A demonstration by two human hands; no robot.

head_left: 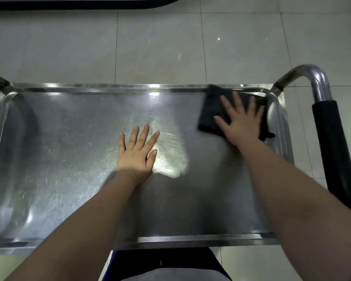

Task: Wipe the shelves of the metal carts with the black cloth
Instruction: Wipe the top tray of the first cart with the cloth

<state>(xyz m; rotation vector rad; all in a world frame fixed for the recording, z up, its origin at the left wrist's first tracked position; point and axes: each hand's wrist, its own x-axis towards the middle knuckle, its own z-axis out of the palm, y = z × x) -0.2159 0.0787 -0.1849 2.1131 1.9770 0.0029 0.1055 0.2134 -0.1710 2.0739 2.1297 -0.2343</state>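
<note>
Black cloth (213, 110) at shelf (69, 159) far-right corner, under right hand (241, 122).

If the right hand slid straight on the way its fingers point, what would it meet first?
Probably the shelf's raised far rim. The right hand lies flat on the black cloth, whose far edge seems to reach that rim. The cart handle stands off to the right.
</note>
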